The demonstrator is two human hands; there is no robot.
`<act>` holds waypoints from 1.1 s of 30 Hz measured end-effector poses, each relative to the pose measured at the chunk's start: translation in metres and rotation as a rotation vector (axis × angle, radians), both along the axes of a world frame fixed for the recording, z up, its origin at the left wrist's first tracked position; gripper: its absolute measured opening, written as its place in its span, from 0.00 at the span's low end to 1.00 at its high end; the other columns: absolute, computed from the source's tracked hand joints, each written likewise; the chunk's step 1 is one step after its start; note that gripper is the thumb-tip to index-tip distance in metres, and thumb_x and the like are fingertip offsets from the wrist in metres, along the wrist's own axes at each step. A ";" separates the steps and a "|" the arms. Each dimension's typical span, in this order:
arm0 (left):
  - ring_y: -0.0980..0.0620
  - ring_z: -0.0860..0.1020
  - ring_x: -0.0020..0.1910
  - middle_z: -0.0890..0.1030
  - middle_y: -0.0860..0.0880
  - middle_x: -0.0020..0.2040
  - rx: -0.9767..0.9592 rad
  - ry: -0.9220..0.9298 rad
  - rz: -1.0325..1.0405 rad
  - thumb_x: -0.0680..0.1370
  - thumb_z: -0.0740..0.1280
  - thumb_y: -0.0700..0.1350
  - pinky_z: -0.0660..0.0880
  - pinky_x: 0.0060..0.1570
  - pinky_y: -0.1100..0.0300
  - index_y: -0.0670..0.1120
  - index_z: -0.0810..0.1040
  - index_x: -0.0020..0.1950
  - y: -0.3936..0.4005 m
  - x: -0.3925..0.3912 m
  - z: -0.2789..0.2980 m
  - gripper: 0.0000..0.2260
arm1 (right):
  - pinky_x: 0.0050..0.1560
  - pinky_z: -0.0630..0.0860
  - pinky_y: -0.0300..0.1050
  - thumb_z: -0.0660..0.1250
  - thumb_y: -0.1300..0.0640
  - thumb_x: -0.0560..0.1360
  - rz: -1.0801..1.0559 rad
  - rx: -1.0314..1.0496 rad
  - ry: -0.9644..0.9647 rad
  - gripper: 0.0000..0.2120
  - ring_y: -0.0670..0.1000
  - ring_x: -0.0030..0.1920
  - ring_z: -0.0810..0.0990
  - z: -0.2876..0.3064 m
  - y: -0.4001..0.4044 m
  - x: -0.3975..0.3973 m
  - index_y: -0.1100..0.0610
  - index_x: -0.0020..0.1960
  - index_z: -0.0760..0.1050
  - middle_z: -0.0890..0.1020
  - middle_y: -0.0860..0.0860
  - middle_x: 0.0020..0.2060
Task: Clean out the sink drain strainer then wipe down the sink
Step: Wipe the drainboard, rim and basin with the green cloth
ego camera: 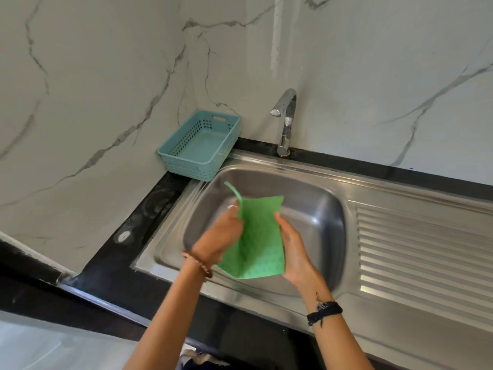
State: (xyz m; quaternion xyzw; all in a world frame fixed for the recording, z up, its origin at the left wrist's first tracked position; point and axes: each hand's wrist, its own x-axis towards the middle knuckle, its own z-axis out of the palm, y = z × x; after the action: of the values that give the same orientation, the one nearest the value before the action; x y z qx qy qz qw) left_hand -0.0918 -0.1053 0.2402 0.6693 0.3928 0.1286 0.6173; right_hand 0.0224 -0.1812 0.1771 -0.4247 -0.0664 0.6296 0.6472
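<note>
Here, both hands hold a thin green dimpled cleaning cloth [256,236] spread above the stainless-steel sink basin [317,206]: the left hand [222,236] pinches its left edge, one corner curling up past the fingers, and the right hand [293,245] grips the right edge. Drain strainer is hidden behind cloth and hands. A perforated teal plastic basket [200,148] sits at the black countertop's [112,252] back-left corner against the veined marble-look wall [93,89]; a curved chrome faucet [285,121] stands at the sink's back edge, a ribbed drainboard [424,252] to the basin's right.

A green cloth [253,236] is held spread above the steel sink [320,209]. One corner is curled upward.
</note>
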 end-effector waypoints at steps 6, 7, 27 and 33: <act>0.46 0.53 0.76 0.54 0.40 0.76 0.095 0.216 -0.230 0.80 0.56 0.40 0.54 0.74 0.51 0.39 0.65 0.70 -0.024 0.018 -0.014 0.19 | 0.40 0.81 0.45 0.68 0.53 0.69 -0.043 0.024 0.028 0.12 0.53 0.40 0.84 0.005 0.004 -0.010 0.57 0.50 0.79 0.85 0.53 0.40; 0.47 0.57 0.75 0.60 0.40 0.75 0.106 0.165 -0.136 0.79 0.57 0.40 0.58 0.73 0.53 0.38 0.69 0.68 -0.020 0.013 -0.016 0.17 | 0.39 0.81 0.45 0.66 0.57 0.72 -0.053 0.033 -0.006 0.12 0.53 0.39 0.84 0.004 0.003 -0.007 0.57 0.54 0.77 0.85 0.54 0.40; 0.48 0.78 0.38 0.80 0.44 0.41 -0.304 0.099 0.302 0.73 0.68 0.36 0.74 0.36 0.57 0.41 0.72 0.47 0.066 -0.006 -0.089 0.07 | 0.49 0.79 0.48 0.68 0.73 0.70 -0.029 -0.294 -0.448 0.15 0.57 0.50 0.82 -0.022 0.051 -0.003 0.63 0.54 0.76 0.83 0.59 0.51; 0.44 0.80 0.45 0.80 0.42 0.47 -0.172 0.186 0.313 0.75 0.67 0.43 0.77 0.44 0.54 0.43 0.72 0.45 0.083 0.006 -0.090 0.05 | 0.44 0.78 0.38 0.66 0.65 0.74 -0.052 -0.421 -0.774 0.06 0.50 0.44 0.83 -0.027 0.068 -0.006 0.59 0.49 0.79 0.84 0.54 0.46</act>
State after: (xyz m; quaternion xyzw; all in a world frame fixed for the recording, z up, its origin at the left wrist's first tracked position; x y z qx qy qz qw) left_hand -0.0859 -0.0223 0.1500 0.5538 0.5569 0.1265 0.6059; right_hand 0.0167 -0.1132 0.1498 -0.7534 -0.1634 0.4075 0.4895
